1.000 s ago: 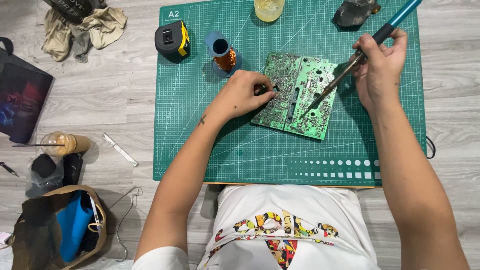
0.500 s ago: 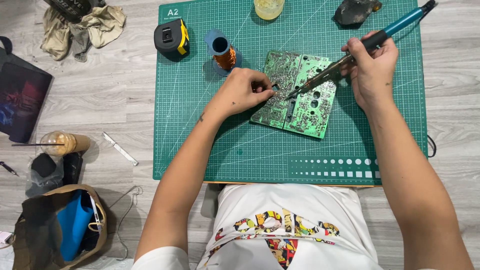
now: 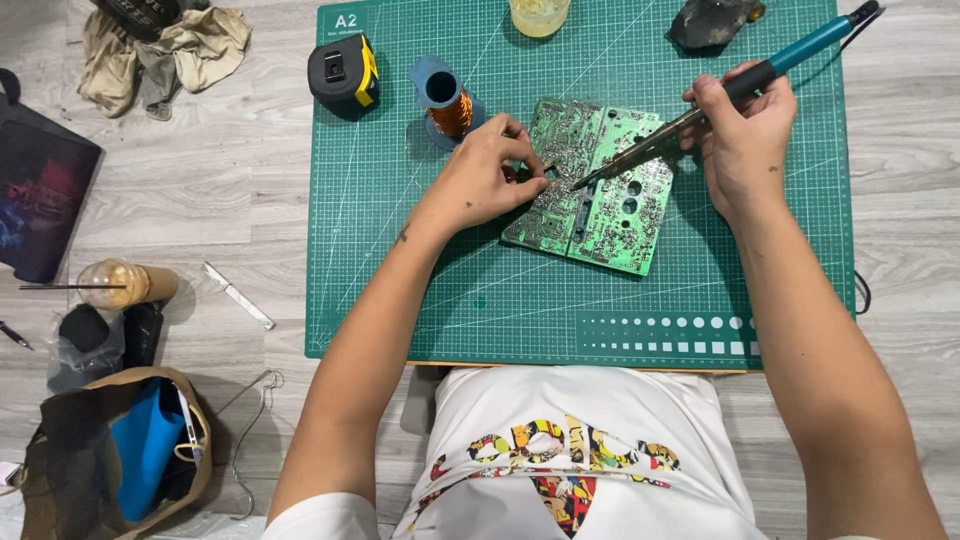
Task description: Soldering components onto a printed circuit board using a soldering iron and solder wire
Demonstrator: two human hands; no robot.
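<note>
A green circuit board (image 3: 605,200) lies solder side up on a green cutting mat (image 3: 420,260). My left hand (image 3: 485,180) rests on the board's left edge, its fingertips pinched on something small that I cannot make out. My right hand (image 3: 745,140) grips a soldering iron (image 3: 790,55) with a teal and black handle like a pen. Its metal tip slants down and left and touches the board close to my left fingertips.
On the mat's far side stand a spool of copper wire (image 3: 450,100), a black and yellow tape measure (image 3: 343,72), a yellowish cup (image 3: 538,14) and a dark lump (image 3: 712,22). On the floor to the left lie a rag (image 3: 170,45), a drink cup (image 3: 120,285), a small blade (image 3: 238,296) and an open bag (image 3: 115,450).
My right hand has swung the soldering iron to the left, so the tip went from the board's right part to the spot by my left fingertips. My left hand has hardly moved.
</note>
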